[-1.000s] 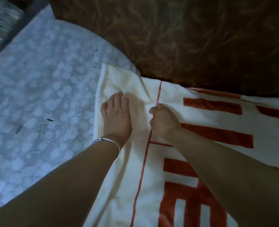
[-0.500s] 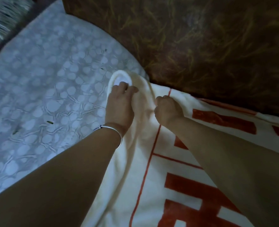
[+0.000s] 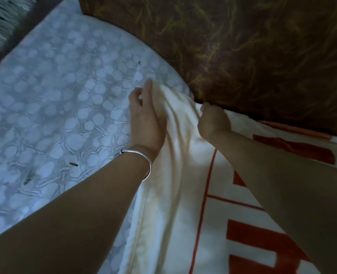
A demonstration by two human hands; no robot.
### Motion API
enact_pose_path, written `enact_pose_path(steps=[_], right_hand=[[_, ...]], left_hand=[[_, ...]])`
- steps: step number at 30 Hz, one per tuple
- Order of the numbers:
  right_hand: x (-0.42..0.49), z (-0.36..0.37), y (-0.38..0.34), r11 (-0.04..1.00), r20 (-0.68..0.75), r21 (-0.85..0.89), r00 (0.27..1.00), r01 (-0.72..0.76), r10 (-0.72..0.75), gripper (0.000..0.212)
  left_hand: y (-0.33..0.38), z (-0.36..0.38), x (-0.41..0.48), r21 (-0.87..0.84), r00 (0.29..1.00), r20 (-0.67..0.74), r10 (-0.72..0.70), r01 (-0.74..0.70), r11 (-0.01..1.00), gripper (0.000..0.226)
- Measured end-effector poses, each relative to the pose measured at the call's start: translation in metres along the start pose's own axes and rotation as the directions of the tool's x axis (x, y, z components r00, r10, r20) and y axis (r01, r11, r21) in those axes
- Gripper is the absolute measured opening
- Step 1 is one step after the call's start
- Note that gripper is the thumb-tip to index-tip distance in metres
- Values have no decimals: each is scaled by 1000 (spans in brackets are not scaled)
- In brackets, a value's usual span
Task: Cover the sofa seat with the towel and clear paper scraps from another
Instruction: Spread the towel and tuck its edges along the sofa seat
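On the seat (image 3: pixel 55 99), both hands grip the towel (image 3: pixel 173 194).

We see a cream-white towel (image 3: pixel 183 194) marked with a thin orange-red line and broad orange-red blocks, a pale blue-grey sofa seat (image 3: pixel 55 95) patterned with whitish pebble-like blobs and flecked with dark scraps (image 3: pixel 73 164), a dark brown backrest (image 3: pixel 242 56) streaked with yellow, and a silver bangle (image 3: pixel 144 157).
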State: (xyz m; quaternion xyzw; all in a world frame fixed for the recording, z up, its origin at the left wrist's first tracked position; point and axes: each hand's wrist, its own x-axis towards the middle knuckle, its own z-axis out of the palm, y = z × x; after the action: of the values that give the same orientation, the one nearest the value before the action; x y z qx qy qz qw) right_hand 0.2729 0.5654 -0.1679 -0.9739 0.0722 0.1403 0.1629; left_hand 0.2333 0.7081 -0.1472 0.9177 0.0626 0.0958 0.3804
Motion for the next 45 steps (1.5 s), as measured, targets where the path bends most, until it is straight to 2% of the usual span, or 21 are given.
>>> enact_pose_path(steps=[2,4,6,8,13,17,19,21,23,26,29,33,35,37,39,40,43,45], right_hand=[[5,-1,-1,999,-10,-30,1000,-30,29,39],[10,1,-3,998,8,-46,999,-40,41,38],[15,3,-5,999,21,-33,999,-43,43,35],[22,4,-6,999,22,-18,999,-28,28,33],[34,5,-2,1000,127,-16,992,-12,14,30],[42,-3,-10,1000,-165,26,986,-15,19,29],[48,-7,-14,999,-229,37,973,-14,22,29],[50,-4,-16,999,-196,23,980,-27,31,29],[46,5,-17,1000,-104,-8,994,-27,27,34],[39,14,-13,1000,-40,-1,999,6,-6,45],[32,8,-8,979,-58,205,998,-6,18,48],[23,7,2,815,-46,573,991,-79,129,33],[19,5,4,693,66,699,982,-173,179,29],[13,-4,6,497,224,815,953,-299,205,35],[3,-17,15,282,361,878,922,-386,139,47],[1,-21,22,229,386,890,919,-393,79,51],[-13,-38,52,120,385,916,923,-382,-4,60],[-24,-48,69,103,370,924,929,-367,-4,71]], left_hand=[[6,0,7,-56,985,52,-165,168,984,65],[13,3,11,111,953,158,-259,243,964,39],[19,5,8,201,962,193,-195,156,967,22],[23,5,5,107,977,188,-105,86,991,11],[16,1,-1,89,973,228,-29,9,996,17],[16,-13,24,41,999,49,18,-20,999,23],[18,-14,38,59,999,32,18,-20,998,27],[17,-9,42,117,998,66,-10,2,993,26],[10,-1,38,180,995,97,-38,20,984,23],[4,4,36,191,992,123,-26,2,982,19],[10,1,33,146,988,156,-16,-7,989,29],[15,-3,18,103,973,226,-42,19,995,42],[19,-3,12,62,962,262,-71,57,996,39],[28,2,6,28,952,286,-111,108,994,38],[45,12,-2,-45,938,315,-144,167,985,38],[53,20,-8,-83,933,326,-151,187,979,39],[79,53,-26,-169,923,349,-163,233,958,42],[94,77,-37,-178,904,377,-200,283,943,41]])
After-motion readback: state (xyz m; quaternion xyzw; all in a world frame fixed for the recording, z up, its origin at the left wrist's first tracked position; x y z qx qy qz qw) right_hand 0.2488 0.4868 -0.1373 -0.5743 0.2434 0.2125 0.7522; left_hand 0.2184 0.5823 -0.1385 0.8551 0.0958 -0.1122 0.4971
